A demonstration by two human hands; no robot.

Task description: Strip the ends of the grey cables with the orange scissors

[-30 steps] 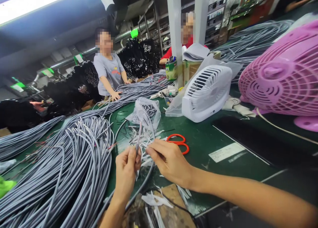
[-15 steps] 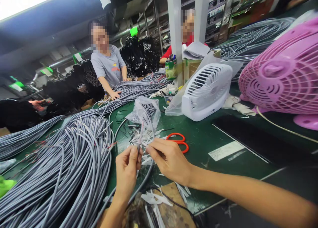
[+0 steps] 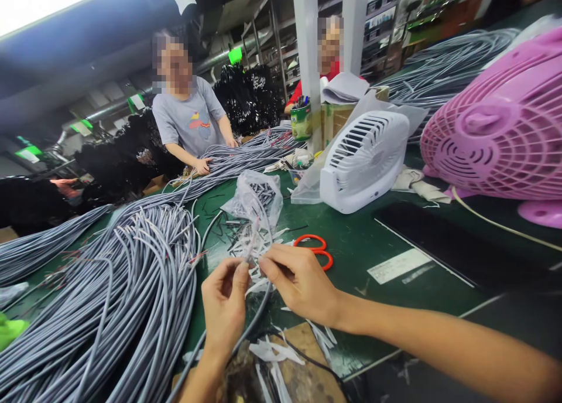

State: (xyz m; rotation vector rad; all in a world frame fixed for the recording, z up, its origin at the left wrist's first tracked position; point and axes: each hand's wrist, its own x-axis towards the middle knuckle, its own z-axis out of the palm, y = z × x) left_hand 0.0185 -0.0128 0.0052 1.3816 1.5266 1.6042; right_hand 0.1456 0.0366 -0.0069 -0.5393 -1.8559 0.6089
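Note:
My left hand (image 3: 223,306) is closed in a pinch on the end of a grey cable (image 3: 252,309), whose stripped tip sticks up above my thumb. My right hand (image 3: 296,283) is closed too, its fingertips pinched right beside the left thumb at the cable end; what they grip is too small to make out. Under both hands lies a heap of white paper scraps (image 3: 254,250). Red-handled scissors (image 3: 317,250) lie just beyond my right hand.
A big mass of grey cables (image 3: 114,286) covers the table's left. A clear bag of small parts (image 3: 257,198), a white fan (image 3: 364,160) and a pink fan (image 3: 500,127) stand behind. A person in a grey shirt (image 3: 188,122) handles cables opposite; another in red (image 3: 327,75) sits further back.
The cable tip in my left hand has tilted and dropped a little. The person in grey has straightened up and shifted left. My hands stay in place.

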